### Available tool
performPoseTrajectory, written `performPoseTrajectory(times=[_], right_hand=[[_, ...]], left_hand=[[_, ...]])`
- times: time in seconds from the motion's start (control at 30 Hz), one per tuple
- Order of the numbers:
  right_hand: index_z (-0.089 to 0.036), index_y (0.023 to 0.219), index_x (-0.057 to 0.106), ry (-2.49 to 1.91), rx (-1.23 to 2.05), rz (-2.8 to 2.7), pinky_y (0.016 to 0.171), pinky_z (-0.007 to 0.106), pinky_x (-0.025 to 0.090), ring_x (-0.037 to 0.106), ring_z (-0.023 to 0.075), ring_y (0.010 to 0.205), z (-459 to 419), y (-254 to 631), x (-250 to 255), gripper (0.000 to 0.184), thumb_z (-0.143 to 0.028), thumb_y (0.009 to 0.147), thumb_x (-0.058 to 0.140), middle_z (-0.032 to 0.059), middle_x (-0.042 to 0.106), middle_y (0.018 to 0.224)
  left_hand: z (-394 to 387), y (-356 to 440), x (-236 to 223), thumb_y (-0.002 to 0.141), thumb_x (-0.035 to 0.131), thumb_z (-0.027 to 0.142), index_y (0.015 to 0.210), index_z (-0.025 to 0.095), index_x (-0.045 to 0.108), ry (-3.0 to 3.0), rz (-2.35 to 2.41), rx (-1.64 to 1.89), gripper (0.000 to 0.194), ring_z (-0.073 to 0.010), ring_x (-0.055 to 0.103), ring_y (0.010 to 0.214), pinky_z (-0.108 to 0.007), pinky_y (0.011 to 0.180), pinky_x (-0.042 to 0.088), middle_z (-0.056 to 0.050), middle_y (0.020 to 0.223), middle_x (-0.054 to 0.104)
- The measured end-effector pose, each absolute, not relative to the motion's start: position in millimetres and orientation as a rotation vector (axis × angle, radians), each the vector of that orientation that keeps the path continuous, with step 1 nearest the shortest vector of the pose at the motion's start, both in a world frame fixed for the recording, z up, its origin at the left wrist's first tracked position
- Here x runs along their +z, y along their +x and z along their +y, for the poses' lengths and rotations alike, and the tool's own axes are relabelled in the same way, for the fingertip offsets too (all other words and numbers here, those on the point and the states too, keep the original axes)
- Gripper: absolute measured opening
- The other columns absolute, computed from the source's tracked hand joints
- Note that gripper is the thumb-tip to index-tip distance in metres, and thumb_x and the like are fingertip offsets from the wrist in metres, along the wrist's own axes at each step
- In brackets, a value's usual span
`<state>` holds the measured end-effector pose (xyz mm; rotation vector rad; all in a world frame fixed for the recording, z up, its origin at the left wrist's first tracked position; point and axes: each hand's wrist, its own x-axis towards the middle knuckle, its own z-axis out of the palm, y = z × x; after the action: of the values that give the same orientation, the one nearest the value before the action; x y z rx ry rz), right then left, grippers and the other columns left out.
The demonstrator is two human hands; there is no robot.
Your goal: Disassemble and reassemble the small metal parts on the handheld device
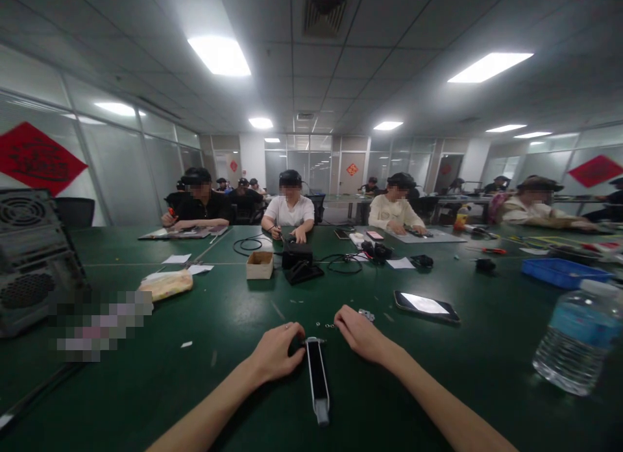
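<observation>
My left hand (275,353) rests on the dark green table mat (146,387), its fingers curled beside the top end of a long black-and-white handheld device (317,380). Its fingertips partly hide a dark spot, and I cannot tell whether they grip anything. My right hand (360,335) lies just to the right, fingertips down near several tiny metal rings (324,324). A small metal bracket (366,315) sits just beyond those fingers.
A smartphone (426,306) lies to the right, and a water bottle (577,338) stands at the right edge. A computer case (34,261) stands at the left. Cables, a cardboard box (259,265), a blue tray (559,273) and seated co-workers occupy the far side.
</observation>
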<state>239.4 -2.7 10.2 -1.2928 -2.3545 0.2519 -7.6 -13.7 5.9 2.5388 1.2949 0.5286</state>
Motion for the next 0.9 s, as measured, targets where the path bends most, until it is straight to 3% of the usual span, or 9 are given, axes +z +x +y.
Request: performPoseTrajectory(times=[0.33, 0.53, 0.9], right_hand=[[-0.018, 0.090, 0.049, -0.989, 0.379, -2.293, 0.071, 0.029, 0.044, 0.051, 0.0158, 0.077, -24.7, 208.0, 9.5, 0.014, -0.021, 0.094, 0.035, 0.0051, 0.053, 0.089], [-0.018, 0.087, 0.048, -0.872, 0.391, -2.337, 0.071, 0.028, 0.043, 0.049, 0.0154, 0.077, -33.4, 196.3, 4.7, 0.012, -0.019, 0.092, 0.037, 0.0045, 0.052, 0.086], [-0.017, 0.089, 0.049, -0.833, 0.405, -2.298, 0.070, 0.029, 0.043, 0.050, 0.0156, 0.077, -31.3, 196.2, 1.6, 0.012, -0.017, 0.091, 0.037, 0.0051, 0.053, 0.087]], left_hand=[[-18.9, -2.2, 3.5, 0.083, 0.059, 0.030, 0.104, 0.020, 0.055, 2.715, 1.183, 0.683, 0.024, -0.0208, 0.057, 0.091, -0.032, 0.081, 0.044, -0.005, 0.102, 0.062], [-17.6, 2.4, -6.3, 0.088, 0.056, 0.021, 0.092, 0.020, 0.058, 2.840, 1.114, 0.777, 0.006, -0.0170, 0.060, 0.080, -0.028, 0.074, 0.045, -0.004, 0.088, 0.064], [-13.1, 0.6, -15.7, 0.090, 0.056, 0.024, 0.089, 0.019, 0.057, 2.941, 0.861, 1.152, 0.005, -0.0126, 0.059, 0.068, -0.023, 0.063, 0.044, 0.000, 0.078, 0.064]])
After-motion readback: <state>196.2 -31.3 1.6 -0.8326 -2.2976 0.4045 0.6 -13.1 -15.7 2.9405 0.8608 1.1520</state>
